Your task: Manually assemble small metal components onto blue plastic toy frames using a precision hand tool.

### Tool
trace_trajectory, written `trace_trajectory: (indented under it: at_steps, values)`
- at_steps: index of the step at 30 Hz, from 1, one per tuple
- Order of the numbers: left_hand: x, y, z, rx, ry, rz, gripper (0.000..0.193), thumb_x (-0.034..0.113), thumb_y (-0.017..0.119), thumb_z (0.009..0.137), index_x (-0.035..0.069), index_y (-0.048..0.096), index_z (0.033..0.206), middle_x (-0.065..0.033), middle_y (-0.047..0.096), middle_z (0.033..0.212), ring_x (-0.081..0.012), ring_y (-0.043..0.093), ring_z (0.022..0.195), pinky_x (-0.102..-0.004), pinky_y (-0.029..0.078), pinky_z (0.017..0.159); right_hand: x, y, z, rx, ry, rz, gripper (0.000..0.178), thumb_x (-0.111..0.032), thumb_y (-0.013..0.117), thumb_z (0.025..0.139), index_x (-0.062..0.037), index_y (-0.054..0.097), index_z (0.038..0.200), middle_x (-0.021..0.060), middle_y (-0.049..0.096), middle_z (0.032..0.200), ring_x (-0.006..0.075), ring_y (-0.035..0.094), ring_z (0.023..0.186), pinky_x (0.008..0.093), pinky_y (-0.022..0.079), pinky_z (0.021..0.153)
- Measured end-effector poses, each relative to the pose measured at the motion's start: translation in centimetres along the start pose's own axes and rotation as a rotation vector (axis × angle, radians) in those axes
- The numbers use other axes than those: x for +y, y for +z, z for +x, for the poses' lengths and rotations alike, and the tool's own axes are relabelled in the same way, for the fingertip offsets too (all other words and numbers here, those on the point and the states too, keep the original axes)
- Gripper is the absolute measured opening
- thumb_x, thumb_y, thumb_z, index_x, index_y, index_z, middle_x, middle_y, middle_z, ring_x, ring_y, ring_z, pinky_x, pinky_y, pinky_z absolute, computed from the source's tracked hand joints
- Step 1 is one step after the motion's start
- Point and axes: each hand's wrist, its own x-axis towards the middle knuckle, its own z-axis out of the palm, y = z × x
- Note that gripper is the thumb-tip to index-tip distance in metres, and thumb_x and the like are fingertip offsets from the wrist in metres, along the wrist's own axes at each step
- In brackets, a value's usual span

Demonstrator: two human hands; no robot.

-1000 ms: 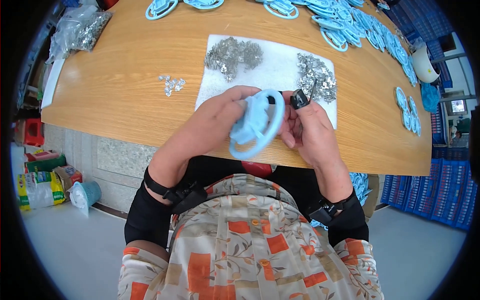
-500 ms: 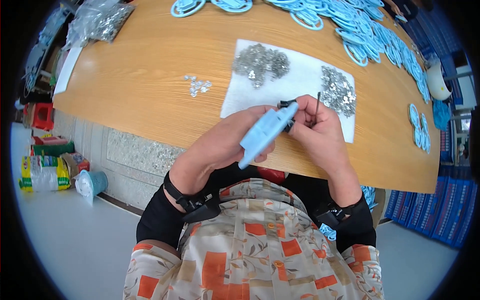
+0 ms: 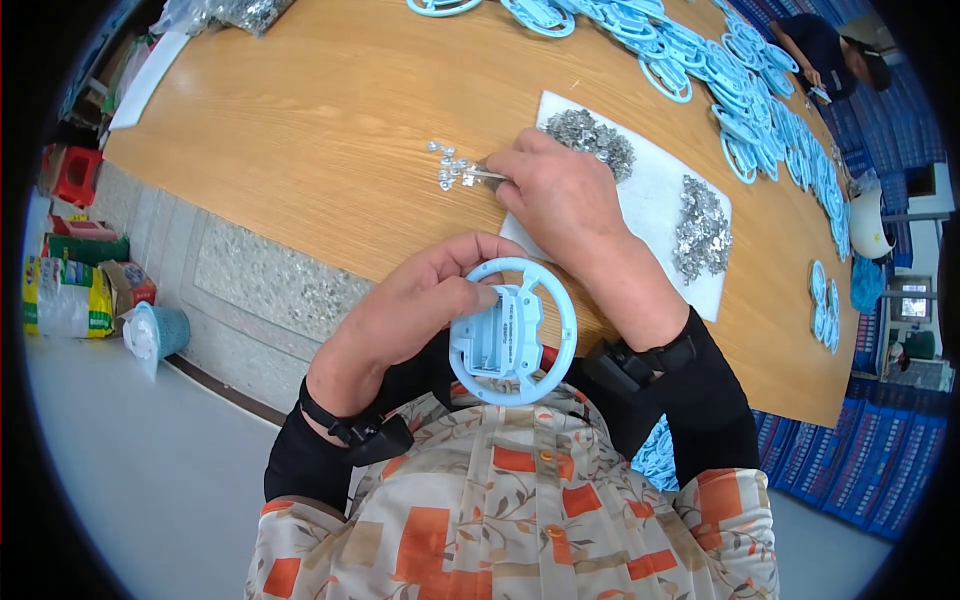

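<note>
Near the table's front edge, my left hand (image 3: 415, 300) is closed around a light blue toy steering wheel (image 3: 530, 330). The wheel's open rectangular compartment faces up, and my thumb lies at its upper end. My right hand (image 3: 565, 190) reaches left across the table with slim metal tweezers (image 3: 489, 174) pinched in its fingers. Their tip is at a small loose cluster of shiny metal pieces (image 3: 443, 166); whether it grips one is too small to tell. Behind and beside my right hand, a white foam sheet (image 3: 655, 245) bears two heaps of small metal parts (image 3: 703, 232).
Many light blue steering wheels (image 3: 745, 110) are heaped along the far and right sides of the table (image 3: 290, 130). Two more wheels (image 3: 824, 305) lie near the right edge. A bag of metal parts (image 3: 250, 12) sits far left. Another person (image 3: 825, 60) is at the far right.
My right hand has moved left from the wheel to the loose metal pieces, carrying the tweezers. The wheel in my left hand has turned from edge-on to compartment side up. The view has shifted.
</note>
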Motion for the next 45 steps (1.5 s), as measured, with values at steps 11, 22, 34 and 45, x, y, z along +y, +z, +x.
trace_trajectory:
  at_steps: [11,22,34,45]
  values:
    - [0.8,-1.1,-3.0,0.057,-0.024,0.113,0.027,0.027,0.057,0.100,0.003,0.066,0.107,0.0017,0.065,0.089,-0.0040,0.060,0.079,-0.0199,0.048,0.072,-2.4,-1.1,-2.5,-0.150,-0.035,-0.081,0.012,-0.014,0.071,0.074,-0.0096,0.069,0.084,0.0085,0.057,0.080,0.0284,0.065,0.073,0.0417,0.052,0.060]
    - [0.4,-1.7,-6.6,0.307,0.030,0.166,0.028,0.030,0.058,0.098,0.004,0.069,0.096,0.0033,0.062,0.078,-0.0033,0.053,0.072,-0.0187,0.042,0.066,-4.1,-0.5,-8.5,-0.154,-0.436,0.069,0.021,-0.019,0.071,0.071,-0.0089,0.064,0.088,0.0035,0.052,0.076,0.0251,0.058,0.075,0.0383,0.048,0.062]
    - [-0.5,4.1,0.6,0.164,-0.129,0.254,0.032,0.032,0.057,0.101,0.003,0.068,0.104,0.0015,0.066,0.089,-0.0039,0.060,0.075,-0.0197,0.048,0.067,-0.7,-5.7,-10.8,0.153,-0.088,0.271,0.017,-0.008,0.075,0.068,-0.0078,0.065,0.083,0.0063,0.057,0.068,0.0264,0.059,0.061,0.0379,0.046,0.052]
    - [-1.4,5.9,5.5,0.059,0.101,0.591,0.020,0.025,0.057,0.102,0.006,0.062,0.103,0.0044,0.061,0.087,-0.0017,0.055,0.079,-0.0203,0.047,0.071,1.8,-6.3,-12.7,0.053,0.630,0.989,0.011,-0.002,0.066,0.082,0.0012,0.066,0.093,-0.0048,0.065,0.083,0.0014,0.053,0.071,0.0202,0.044,0.065]
